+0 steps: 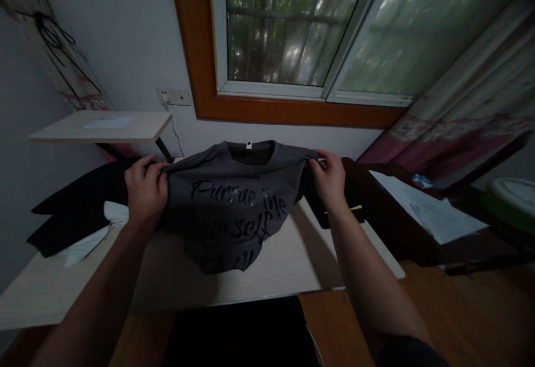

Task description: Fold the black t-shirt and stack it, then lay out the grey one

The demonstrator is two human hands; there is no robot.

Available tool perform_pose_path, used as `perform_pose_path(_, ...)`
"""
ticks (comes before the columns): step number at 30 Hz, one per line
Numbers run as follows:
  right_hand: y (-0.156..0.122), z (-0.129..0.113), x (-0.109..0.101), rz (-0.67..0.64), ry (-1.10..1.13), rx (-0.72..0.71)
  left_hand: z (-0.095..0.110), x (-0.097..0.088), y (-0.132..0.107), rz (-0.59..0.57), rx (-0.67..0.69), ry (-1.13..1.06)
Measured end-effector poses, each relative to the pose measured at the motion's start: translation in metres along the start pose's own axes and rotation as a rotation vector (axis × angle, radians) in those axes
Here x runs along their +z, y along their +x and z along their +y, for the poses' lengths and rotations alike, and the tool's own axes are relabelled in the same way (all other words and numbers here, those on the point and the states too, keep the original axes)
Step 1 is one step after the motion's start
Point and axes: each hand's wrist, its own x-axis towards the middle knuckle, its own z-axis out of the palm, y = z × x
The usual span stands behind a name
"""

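Note:
A dark grey T-shirt [234,200] with black script lettering hangs spread between my two hands above the table [288,267]. My left hand [146,189] pinches it at the shoulder on the left. At the opposite shoulder, my right hand [328,175] grips the cloth between thumb and fingers. The neckline faces away from me at the top, with a small white label inside the collar. Its lower part droops toward the tabletop, and I cannot tell whether the hem touches.
Black clothing [83,194] and a white cloth [94,239] lie at the left, near a raised shelf [100,125]. A dark object [324,211] is by my right forearm. White paper [430,205] rests on brown furniture at the right. A window [292,33] is ahead.

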Motion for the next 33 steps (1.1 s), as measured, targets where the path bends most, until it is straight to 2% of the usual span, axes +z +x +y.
perform_pose_path(3, -0.009, -0.004, 0.015, -0.146, 0.118, -0.069, 0.001, 0.011, -0.009, -0.006, 0.041, 0.042)
perform_pose_path(5, -0.022, -0.004, 0.02, -0.243, 0.154, -0.063, -0.006, 0.018, -0.016, -0.08, 0.087, 0.05)
perform_pose_path(8, -0.045, 0.0, 0.02, -0.434, 0.172, -0.006, -0.02, 0.027, -0.029, -0.314, 0.179, 0.027)
perform_pose_path(12, -0.072, 0.008, 0.011, -0.833, 0.209, 0.002, -0.033, 0.026, -0.048, -0.661, 0.207, -0.006)
perform_pose_path(15, -0.09, 0.013, 0.003, -0.983, 0.241, -0.048, -0.041, 0.019, -0.06, -0.764, 0.172, -0.009)
perform_pose_path(20, -0.119, 0.017, 0.005, -1.024, 0.222, -0.111, -0.044, 0.01, -0.082, -0.822, 0.257, -0.016)
perform_pose_path(25, -0.136, 0.008, 0.027, -0.89, 0.065, -0.157, -0.032, 0.012, -0.092, -0.802, 0.321, 0.044)
perform_pose_path(29, -0.134, -0.001, 0.046, -0.801, 0.028, -0.218, -0.029, 0.021, -0.087, -0.797, 0.323, 0.081)
perform_pose_path(33, -0.116, -0.003, 0.059, -0.734, 0.104, -0.229, -0.03, 0.031, -0.078, -0.773, 0.261, 0.121)
